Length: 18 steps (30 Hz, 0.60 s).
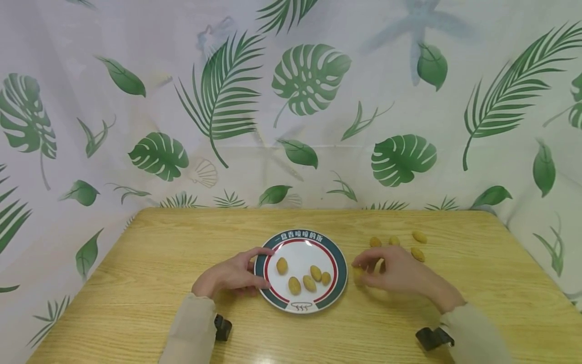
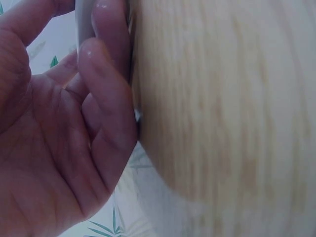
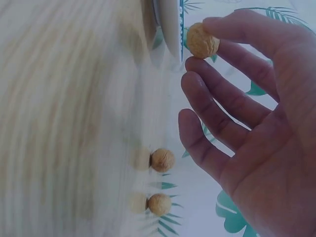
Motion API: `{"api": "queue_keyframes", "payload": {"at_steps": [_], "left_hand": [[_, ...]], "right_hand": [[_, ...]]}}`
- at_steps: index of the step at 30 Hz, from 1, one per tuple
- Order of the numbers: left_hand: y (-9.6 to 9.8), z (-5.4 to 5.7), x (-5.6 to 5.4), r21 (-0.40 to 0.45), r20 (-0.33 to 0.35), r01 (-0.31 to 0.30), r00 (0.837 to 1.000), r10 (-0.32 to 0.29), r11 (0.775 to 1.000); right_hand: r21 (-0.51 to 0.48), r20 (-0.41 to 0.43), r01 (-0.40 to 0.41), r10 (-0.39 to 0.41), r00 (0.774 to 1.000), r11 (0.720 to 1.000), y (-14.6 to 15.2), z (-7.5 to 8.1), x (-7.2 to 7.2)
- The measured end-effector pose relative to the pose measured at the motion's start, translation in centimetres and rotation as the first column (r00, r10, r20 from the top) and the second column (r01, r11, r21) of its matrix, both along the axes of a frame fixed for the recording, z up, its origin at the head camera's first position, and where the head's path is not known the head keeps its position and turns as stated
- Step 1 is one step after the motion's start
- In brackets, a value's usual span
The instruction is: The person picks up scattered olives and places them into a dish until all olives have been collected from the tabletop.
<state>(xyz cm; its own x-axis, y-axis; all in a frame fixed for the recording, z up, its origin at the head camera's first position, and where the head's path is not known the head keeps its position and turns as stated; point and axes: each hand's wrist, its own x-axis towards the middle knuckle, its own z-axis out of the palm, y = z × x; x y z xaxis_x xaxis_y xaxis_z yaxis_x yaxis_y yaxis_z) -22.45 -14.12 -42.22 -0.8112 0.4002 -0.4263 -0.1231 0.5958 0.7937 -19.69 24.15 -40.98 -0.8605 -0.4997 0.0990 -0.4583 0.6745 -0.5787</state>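
At the left side of a round plate [image 1: 340, 273] with a dark green rim and a red ring, my left hand [image 1: 234, 275] grips the edge. In the left wrist view, the fingers [image 2: 106, 84] curl in by the plate's edge [image 2: 85, 22]. Several small yellow-brown oval pieces [image 1: 294, 285] with a nut-like look lie on the plate. My right hand [image 1: 395, 268], just right of the plate, pinches one wrinkled yellow-brown piece [image 3: 201, 41] between thumb and fingertips. It is held close beside the rim, above the table.
Several more of the oval pieces [image 1: 419, 236] lie on the wooden table [image 1: 136, 283] beyond my right hand. A leaf-printed cloth [image 1: 336, 126] hangs behind the table's far edge. Each wrist wears a small black device [image 1: 223, 327].
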Motion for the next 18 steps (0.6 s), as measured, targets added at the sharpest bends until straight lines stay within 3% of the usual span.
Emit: {"api": "queue_keyframes", "payload": {"at_steps": [18], "left_hand": [[0.0, 0.0, -0.1, -0.006, 0.006, 0.011, 1.000, -0.011, 1.000]], "right_hand": [[-0.056, -0.051, -0.047, 0.044, 0.998, 0.997, -3.0, 0.3, -1.0]]}}
